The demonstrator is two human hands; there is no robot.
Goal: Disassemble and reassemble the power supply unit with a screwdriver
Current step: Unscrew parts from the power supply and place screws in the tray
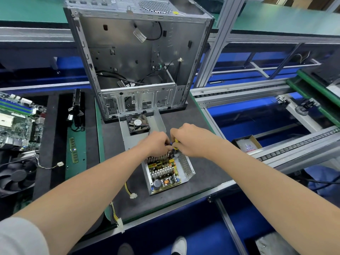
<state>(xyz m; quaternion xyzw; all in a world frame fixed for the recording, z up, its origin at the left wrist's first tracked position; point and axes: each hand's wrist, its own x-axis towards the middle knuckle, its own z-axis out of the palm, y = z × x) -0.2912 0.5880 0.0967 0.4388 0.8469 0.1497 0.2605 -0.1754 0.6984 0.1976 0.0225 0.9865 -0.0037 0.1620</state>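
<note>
Yellow-handled screwdriver stands nearly upright over the far end of the opened power supply, which lies on the dark tabletop at 6 o'clock from the PC case. The right hand grips the handle. The left hand, at 9 o'clock from it and touching it, has its fingers curled down by the shaft; whether they pinch a screw, the shaft or nothing is hidden. The lid, with its fan, lies apart at 12 o'clock from the unit, so the circuit board is bare. I judge the step to be work on a screw at the board's far edge; loosening or tightening cannot be told. The next move calls for keeping the tip seated square in the screw head and turning without slipping onto the heat sinks beside it.
</note>
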